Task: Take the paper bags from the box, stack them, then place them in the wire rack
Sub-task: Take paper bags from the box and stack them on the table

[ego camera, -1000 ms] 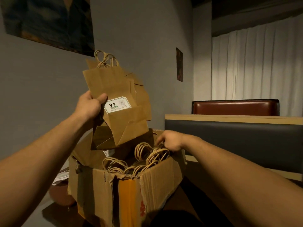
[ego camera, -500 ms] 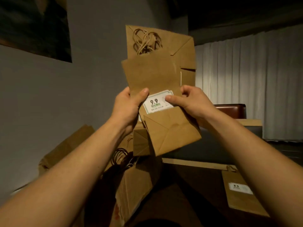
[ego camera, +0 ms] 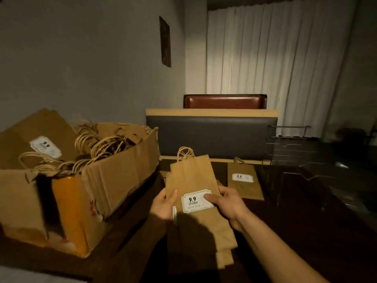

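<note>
Bags [ego camera: 195, 217] are down low now, a small bundle of flat brown paper ones lowered from head height a moment ago to just over the dark table [ego camera: 285, 231]. Both hands have it: left hand [ego camera: 163, 203] wraps the left edge with the thumb on the face, right hand [ego camera: 228, 203] clamps the other side, thumb pressing the white 9.9 label. Edges underneath poke out unevenly at the bottom, so I'd call this the squaring-up step, the stack not yet tidy.

Just beyond the bundle, a single bag [ego camera: 244, 180] lies flat on the table, label up, apart from the held ones. It looks like the start of the pile, and the bundle probably belongs on top of it.

Off to the left, the torn cardboard box [ego camera: 114, 180] sits close, its near corner ragged and the wall leaning toward the bundle. Plenty of handles still loop out of it, so the job is far from done. That side is tight for swinging.

To the right and further back stands the wire rack [ego camera: 289, 152], thin and hard to read in the gloom. Open table lies between it and the hands. Its thin wires could snag a handle.

Behind all that, the padded bench back [ego camera: 210, 135] closes off the far edge.
</note>
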